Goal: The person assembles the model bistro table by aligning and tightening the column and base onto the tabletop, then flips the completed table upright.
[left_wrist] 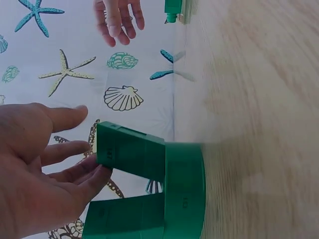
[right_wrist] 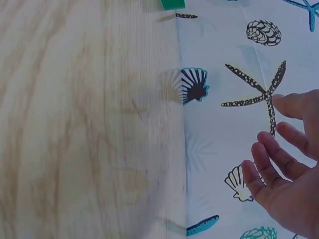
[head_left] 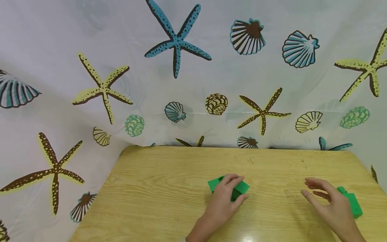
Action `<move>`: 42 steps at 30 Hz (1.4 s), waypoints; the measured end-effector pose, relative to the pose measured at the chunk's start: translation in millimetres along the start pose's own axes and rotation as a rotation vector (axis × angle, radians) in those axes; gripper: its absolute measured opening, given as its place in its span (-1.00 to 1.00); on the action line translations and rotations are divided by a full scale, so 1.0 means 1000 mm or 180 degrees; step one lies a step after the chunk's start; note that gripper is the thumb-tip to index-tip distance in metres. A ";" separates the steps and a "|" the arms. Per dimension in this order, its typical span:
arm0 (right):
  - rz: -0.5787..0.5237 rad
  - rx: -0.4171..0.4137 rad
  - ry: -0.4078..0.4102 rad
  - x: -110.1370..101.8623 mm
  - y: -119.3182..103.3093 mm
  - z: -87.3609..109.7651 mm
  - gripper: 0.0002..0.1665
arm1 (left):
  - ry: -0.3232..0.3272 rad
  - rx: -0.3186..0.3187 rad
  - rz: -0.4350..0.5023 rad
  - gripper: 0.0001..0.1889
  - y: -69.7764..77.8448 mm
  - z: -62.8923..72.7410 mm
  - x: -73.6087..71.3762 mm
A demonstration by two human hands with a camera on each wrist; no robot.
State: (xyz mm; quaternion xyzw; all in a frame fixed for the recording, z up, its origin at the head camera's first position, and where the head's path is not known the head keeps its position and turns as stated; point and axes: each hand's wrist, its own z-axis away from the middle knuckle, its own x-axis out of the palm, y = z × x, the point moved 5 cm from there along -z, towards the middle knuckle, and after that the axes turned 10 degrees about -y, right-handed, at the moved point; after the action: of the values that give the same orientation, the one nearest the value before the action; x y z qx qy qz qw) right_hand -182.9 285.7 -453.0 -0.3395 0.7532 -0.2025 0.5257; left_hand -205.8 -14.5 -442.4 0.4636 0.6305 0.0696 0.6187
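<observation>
In the left wrist view, a green plastic piece [left_wrist: 184, 189] with a curved outer face stands on the table, two green block-like arms jutting from it. The upper arm [left_wrist: 132, 152] carries small printed numbers. My left hand [head_left: 222, 200] is over this green assembly [head_left: 242, 188], fingertips at the end of the upper arm and thumb held apart from it. Raised over the right side of the table, my right hand [head_left: 331, 205] has loosely bent fingers with nothing between them. Partly behind it in the head view is a green block [head_left: 355, 205] with a small round knob.
The pieces are on a light wooden table [head_left: 157, 188] with rounded far corners. Behind and beside it hangs a white cloth [head_left: 193, 84] printed with starfish and shells, meeting the table's back edge.
</observation>
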 end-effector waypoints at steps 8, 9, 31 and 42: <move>0.0451 0.0346 0.0260 -0.028 0.032 0.006 -0.56 | 0.0014 -0.0116 -0.0203 -0.53 0.001 -0.005 0.004; 0.0455 0.0419 0.0251 -0.030 0.036 0.008 -0.56 | 0.0022 -0.0106 -0.0193 -0.54 0.000 -0.005 0.004; 0.0215 0.2076 -0.0253 -0.045 0.125 0.035 -0.16 | -0.0600 -0.0046 0.0239 -0.59 -0.013 0.012 -0.006; 0.0376 0.1505 -0.0432 -0.051 0.122 0.033 -0.32 | -0.0611 0.0072 0.0565 -0.47 -0.032 0.017 -0.022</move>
State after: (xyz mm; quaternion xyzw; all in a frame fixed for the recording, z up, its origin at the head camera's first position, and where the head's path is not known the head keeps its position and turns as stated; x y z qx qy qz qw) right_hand -177.9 408.6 -512.5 -0.1754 0.6664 -0.3188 0.6508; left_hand -211.9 -55.2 -451.9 0.5289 0.5257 0.0723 0.6623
